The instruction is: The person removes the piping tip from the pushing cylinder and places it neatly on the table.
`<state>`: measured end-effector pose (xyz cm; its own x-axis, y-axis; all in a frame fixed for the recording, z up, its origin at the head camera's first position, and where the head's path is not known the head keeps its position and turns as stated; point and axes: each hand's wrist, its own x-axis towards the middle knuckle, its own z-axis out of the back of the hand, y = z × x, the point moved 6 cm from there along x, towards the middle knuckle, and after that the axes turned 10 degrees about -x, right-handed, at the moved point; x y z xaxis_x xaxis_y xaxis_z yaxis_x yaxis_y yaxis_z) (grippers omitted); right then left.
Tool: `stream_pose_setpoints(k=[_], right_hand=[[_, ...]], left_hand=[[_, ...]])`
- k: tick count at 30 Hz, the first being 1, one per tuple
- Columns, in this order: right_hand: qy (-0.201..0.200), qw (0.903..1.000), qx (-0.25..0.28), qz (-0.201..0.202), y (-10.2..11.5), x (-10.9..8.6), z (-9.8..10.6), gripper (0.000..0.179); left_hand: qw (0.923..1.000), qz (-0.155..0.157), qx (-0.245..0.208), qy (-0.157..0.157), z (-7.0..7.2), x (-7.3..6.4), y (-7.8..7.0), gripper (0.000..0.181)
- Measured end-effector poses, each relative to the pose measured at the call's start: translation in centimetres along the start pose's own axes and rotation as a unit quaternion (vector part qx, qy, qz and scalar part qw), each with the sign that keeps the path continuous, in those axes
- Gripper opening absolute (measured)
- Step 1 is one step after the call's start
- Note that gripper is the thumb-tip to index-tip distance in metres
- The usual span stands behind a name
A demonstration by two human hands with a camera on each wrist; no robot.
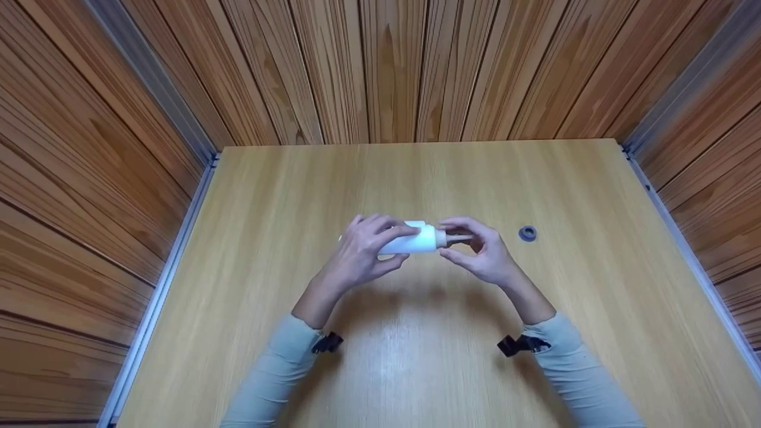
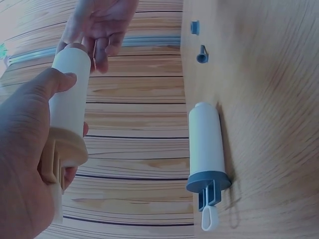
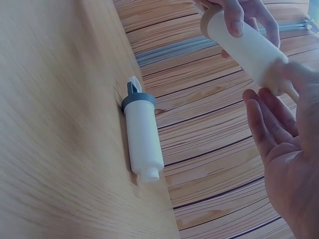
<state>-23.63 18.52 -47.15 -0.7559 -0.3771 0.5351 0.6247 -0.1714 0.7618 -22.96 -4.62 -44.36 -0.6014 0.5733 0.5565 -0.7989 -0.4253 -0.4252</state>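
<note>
Fitting or loosening the beige collar (image 1: pixel 440 238) with its slim spout (image 1: pixel 458 238) appears to be in hand; a steady twist seems called for. Above the wood-grained worktop (image 1: pixel 380 380), the smooth, white, plastic-looking cylinder (image 1: pixel 410 242) is gripped by the left hand (image 1: pixel 362 246); the collar is flanked by the right hand's (image 1: pixel 487 252) half-spread fingers, but whether it is pinched cannot be told.
</note>
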Motion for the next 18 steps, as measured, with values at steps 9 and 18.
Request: stream_pose_setpoints(k=[9,18], right_hand=[[-0.009,0.9994,-0.008,-0.034,-0.23,-0.06,0.33,0.035],[-0.018,0.9995,-0.003,-0.025,-0.13,0.01,0.24,0.035]], left_hand=[[1.0,-0.002,-0.001,0.0,0.06,0.15,-0.09,0.043],[1.0,-0.001,0.001,-0.004,0.02,0.15,-0.11,0.043]])
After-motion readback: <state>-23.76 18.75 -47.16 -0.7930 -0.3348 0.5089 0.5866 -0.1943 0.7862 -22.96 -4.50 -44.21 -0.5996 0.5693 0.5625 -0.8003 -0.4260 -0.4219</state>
